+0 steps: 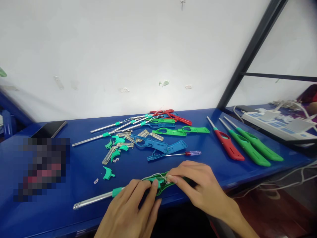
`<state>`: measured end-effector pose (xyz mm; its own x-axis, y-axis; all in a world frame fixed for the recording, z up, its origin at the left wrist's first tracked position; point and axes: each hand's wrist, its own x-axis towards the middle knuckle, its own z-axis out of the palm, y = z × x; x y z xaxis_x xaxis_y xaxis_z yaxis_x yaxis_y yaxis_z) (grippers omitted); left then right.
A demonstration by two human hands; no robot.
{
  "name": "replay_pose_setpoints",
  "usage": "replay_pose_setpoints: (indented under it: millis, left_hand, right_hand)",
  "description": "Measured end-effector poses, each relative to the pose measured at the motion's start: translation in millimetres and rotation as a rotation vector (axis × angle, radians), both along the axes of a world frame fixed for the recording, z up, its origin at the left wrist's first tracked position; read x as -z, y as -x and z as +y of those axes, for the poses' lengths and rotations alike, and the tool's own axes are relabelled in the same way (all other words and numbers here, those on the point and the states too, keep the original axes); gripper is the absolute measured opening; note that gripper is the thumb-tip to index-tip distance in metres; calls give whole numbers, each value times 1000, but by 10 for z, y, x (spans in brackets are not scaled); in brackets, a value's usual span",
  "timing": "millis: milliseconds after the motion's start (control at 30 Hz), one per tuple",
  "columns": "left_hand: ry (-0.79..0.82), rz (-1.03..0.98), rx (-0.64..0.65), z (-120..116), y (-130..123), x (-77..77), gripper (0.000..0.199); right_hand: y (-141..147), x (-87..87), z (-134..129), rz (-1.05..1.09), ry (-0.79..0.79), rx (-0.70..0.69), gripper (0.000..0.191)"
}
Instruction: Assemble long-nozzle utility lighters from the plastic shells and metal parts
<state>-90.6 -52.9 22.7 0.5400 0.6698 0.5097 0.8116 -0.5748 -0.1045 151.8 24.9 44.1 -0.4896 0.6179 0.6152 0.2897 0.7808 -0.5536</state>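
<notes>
Near the front edge of the table lies a gas lighter's open green handle half (160, 191), its inside facing up. A silver tube (94, 200) with a turquoise collar reaches out of it to the left. My left hand (131, 208) is closed over the left part of the handle, fingertips on a turquoise piece inside. A thin white wire (155, 175) loops across the handle. My right hand (198, 185) pinches at this wire with thumb and forefinger, over the handle's right part. The fingers hide much of the inside.
Behind my hands lie blue handle halves (151, 144), a screwdriver (193, 153), clear fuel tanks (108, 155), turquoise triggers (108, 173) and several silver tubes (106, 127). Closed red (229, 145) and green lighters (250, 148) lie right. A phone (51, 129) and power strip (277, 125) flank them.
</notes>
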Motion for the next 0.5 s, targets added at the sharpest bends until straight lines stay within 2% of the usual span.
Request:
replay_pose_setpoints:
  millis: [500]
  left_hand:
    - [-22, -21, -1, 30, -75, -30, 36]
  right_hand:
    - [10, -5, 4, 6, 41, 2, 10]
